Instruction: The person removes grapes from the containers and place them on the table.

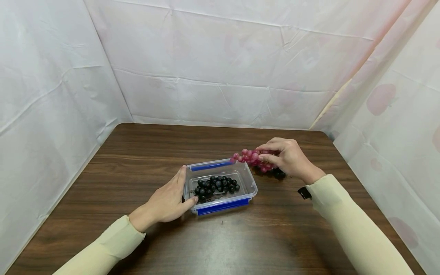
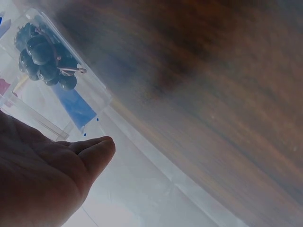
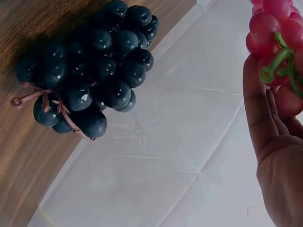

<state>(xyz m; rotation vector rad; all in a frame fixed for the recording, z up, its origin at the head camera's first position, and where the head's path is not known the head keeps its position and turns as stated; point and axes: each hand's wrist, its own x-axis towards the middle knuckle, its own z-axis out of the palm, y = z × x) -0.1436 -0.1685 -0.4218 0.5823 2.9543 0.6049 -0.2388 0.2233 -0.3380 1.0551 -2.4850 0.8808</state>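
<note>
1. Red grape bunch (image 1: 252, 156): held near the clear container's (image 1: 223, 206) far right corner, pinched between thumb and fingers of my right grip (image 1: 288, 157).
2. Container: seated on the desk (image 1: 271, 233), black grape bunch (image 1: 218, 184) inside.
3. My left grip (image 1: 166, 202): released, fingers straight, touching the container's left side.
4. Second black bunch (image 3: 105, 67): on the desk, right of the container.

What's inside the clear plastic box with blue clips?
A bunch of shiny round black grapes, lying on the bottom of the clear plastic box. Whatever is beneath the bunch is hidden; the left hand covers part of the box's left side.
</note>
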